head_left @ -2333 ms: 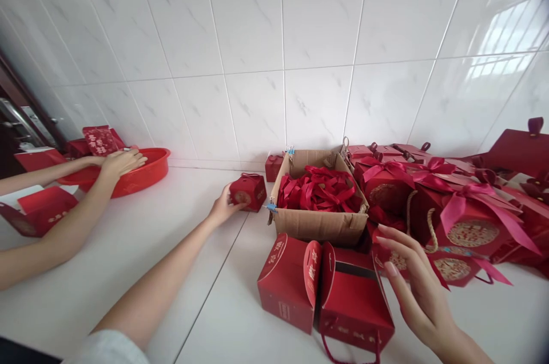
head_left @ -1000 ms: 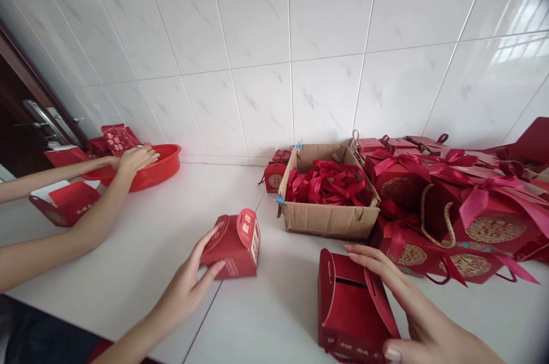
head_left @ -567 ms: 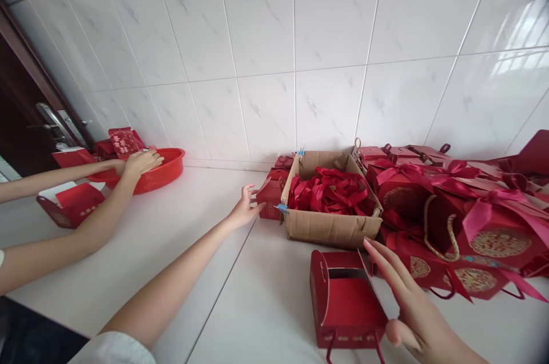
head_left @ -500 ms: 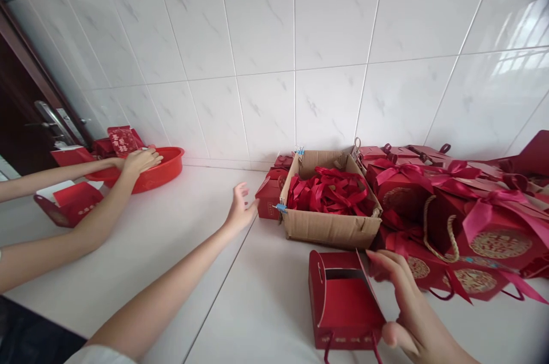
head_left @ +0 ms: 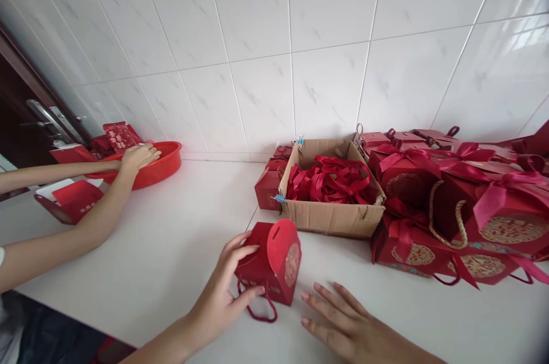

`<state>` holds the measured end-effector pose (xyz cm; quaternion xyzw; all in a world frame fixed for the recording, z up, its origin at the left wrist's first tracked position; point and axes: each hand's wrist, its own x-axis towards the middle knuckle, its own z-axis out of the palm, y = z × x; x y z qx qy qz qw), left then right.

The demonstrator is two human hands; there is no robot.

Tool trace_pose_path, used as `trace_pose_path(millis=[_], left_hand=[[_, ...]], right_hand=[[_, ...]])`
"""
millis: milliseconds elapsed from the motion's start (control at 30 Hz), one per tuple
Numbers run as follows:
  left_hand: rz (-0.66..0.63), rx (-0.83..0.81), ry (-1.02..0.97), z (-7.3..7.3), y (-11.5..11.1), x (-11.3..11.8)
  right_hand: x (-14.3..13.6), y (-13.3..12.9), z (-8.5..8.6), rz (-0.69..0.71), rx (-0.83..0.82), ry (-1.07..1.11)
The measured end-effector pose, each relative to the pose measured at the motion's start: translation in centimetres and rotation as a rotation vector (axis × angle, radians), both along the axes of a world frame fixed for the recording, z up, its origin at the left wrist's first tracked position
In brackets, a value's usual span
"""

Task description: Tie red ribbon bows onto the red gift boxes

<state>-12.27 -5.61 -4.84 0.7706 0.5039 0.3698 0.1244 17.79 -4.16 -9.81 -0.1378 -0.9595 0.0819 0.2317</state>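
A small red gift box (head_left: pixel 261 264) stands on the white countertop in front of me, with a rounded flap raised on its right side and a dark red cord handle hanging at its front. My left hand (head_left: pixel 227 290) grips this box from the left, fingers over the top edge and thumb at the front. Just right of the box, my right hand (head_left: pixel 337 318) is open and holds nothing, its fingers spread low over the counter. Behind the box sits a cardboard box (head_left: pixel 334 218) full of red ribbons (head_left: pixel 330 181).
Red gift boxes with ribbon bows (head_left: pixel 510 227) are stacked at the right. Another red box (head_left: pixel 268 184) stands left of the cardboard box. At the left, a co-worker's hands (head_left: pixel 139 155) are over a red basin (head_left: pixel 167 167), near an opened red box (head_left: pixel 77 204). A tiled wall (head_left: pixel 257 95) runs behind.
The red gift box has moved left and turned, its flap now up at the right. My left hand has come down onto it; my right hand has let go and lies open beside it.
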Motion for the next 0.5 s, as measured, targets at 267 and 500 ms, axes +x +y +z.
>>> trace_pose_path(millis=[267, 500], left_hand=[[0.207, 0.067, 0.031, 0.6, 4.3, -4.3], [-0.019, -0.026, 0.011, 2.5, 8.3, -2.7]], right_hand=[[0.2, -0.3, 2.1, -0.049, 0.028, -0.131], [0.6, 0.0, 1.4, -0.105, 0.016, -0.061]])
